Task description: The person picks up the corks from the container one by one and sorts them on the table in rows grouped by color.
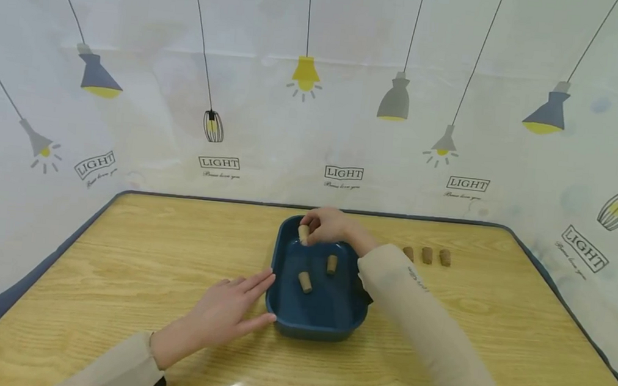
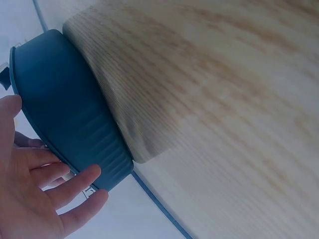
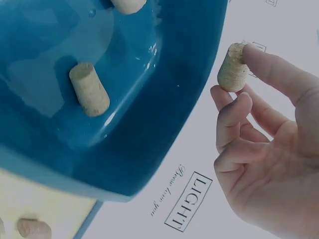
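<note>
A blue rectangular basin (image 1: 315, 327) stands on the table, with glossy highlights and small droplets inside it. My right hand (image 1: 329, 225) is over its far left part, pinching a cork (image 3: 232, 68) between thumb and fingertips. Two more corks are in the basin: one cork (image 1: 305, 282) nearer the front and another cork (image 1: 332, 265) further right. At the basin's left side, my left hand (image 1: 227, 310) has its fingers extended, thumb and fingertips at the rim and wall. In the left wrist view these fingers (image 2: 75, 186) spread along the ribbed outer wall.
Right of the basin, partly behind the right sleeve (image 1: 420, 313), several corks (image 1: 427, 255) stand in a row on the wooden table (image 1: 173, 236). A lamp-printed backdrop (image 1: 271, 122) rises behind the table's far edge. Something black shows beside the basin's right wall.
</note>
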